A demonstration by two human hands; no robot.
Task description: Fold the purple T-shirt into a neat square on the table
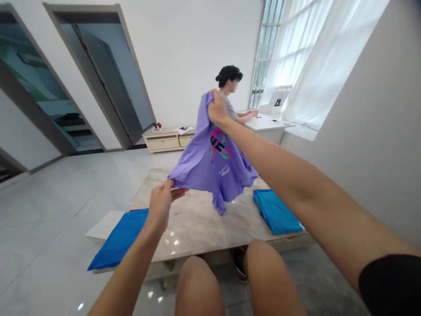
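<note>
A lavender T-shirt (210, 162) with a pink, green and black print hangs in the air above a marble-topped table (197, 224). My right hand (219, 107) is raised high and grips the top edge of the shirt. My left hand (160, 205) pinches a lower corner of the same shirt, and the cloth stretches between my hands. The shirt's lowest edge dangles just above the tabletop. A folded blue cloth (120, 239) lies at the table's near left, under my left forearm. A folded turquoise cloth (274, 213) lies on the right, below my right arm.
My knees sit at the table's near edge. A white sheet (105, 224) lies on the floor at the left. Beyond the table, a seated person (226, 83) has both hands on a white desk (266, 125) by a curtained window. A low cream cabinet (167, 140) stands against the wall.
</note>
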